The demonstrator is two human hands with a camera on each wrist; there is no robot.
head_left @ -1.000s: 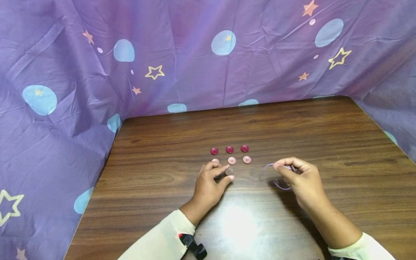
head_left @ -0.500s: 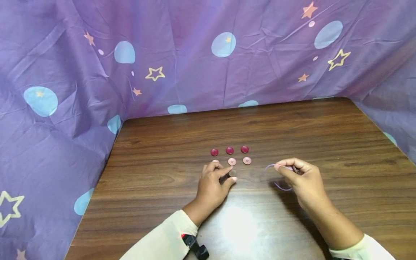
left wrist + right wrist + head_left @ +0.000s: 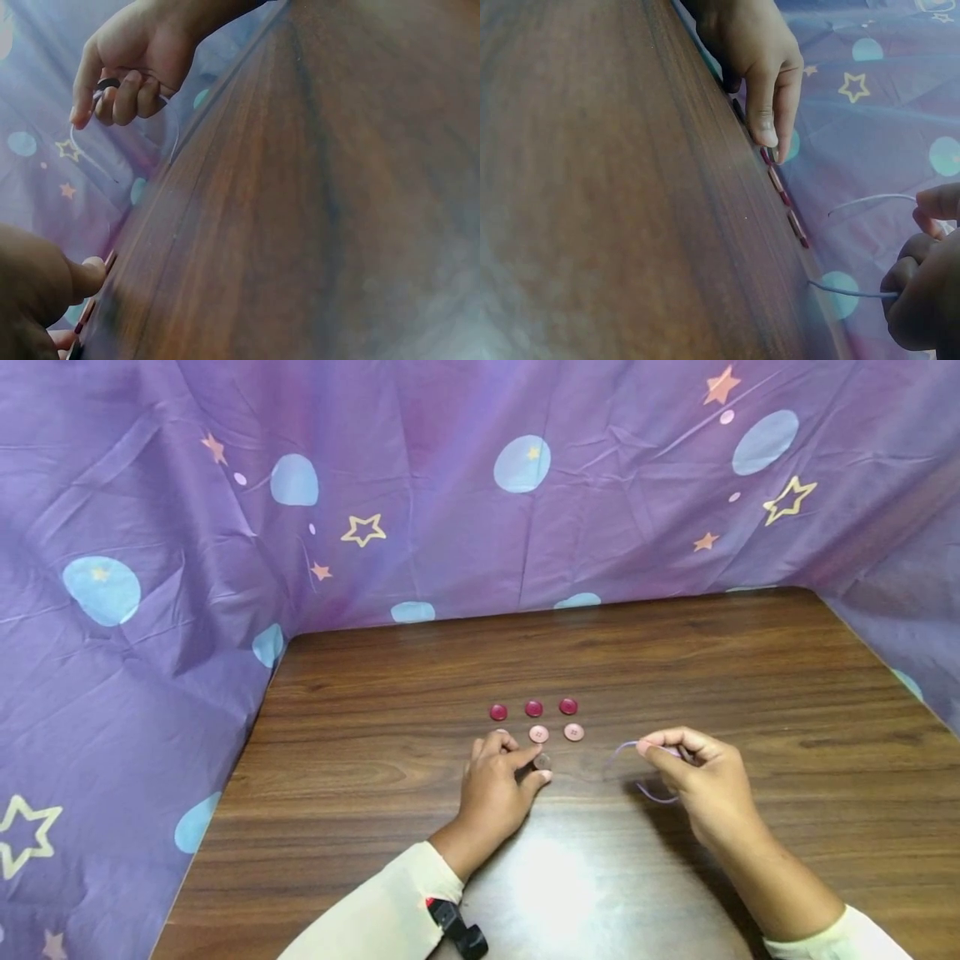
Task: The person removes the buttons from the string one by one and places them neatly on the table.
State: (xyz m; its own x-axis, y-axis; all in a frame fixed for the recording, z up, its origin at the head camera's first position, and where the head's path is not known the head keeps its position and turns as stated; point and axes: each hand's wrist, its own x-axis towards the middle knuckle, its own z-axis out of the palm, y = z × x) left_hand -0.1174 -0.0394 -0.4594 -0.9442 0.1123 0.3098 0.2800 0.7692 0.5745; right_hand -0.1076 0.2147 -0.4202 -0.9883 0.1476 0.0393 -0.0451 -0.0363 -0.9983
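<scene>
My left hand (image 3: 491,785) has its thumb and index finger at opposite edges of a brown button (image 3: 542,762), pinching it at the tabletop. Just beyond lie two pale pink buttons (image 3: 573,732); a third is almost wholly hidden behind the left fingers. Farther back, dark red buttons (image 3: 533,708) form a row of three. Above the table at the right, my right hand (image 3: 708,781) pinches a thin purple cord (image 3: 657,797), whose ends hang out in loose curves. A dark round piece (image 3: 109,84) shows among the right fingers in the left wrist view.
The buttons lie on a brown wood-grain table (image 3: 375,693). A purple cloth (image 3: 450,527) with stars and blue spots hangs behind it and along its sides. Bright glare (image 3: 551,885) shows on the near tabletop. A black strapped device (image 3: 457,927) sits on the left wrist.
My left hand has shifted slightly to the right with the brown button, which now shows more of its face. The third pink button has become more covered. My right hand stays nearly still.
</scene>
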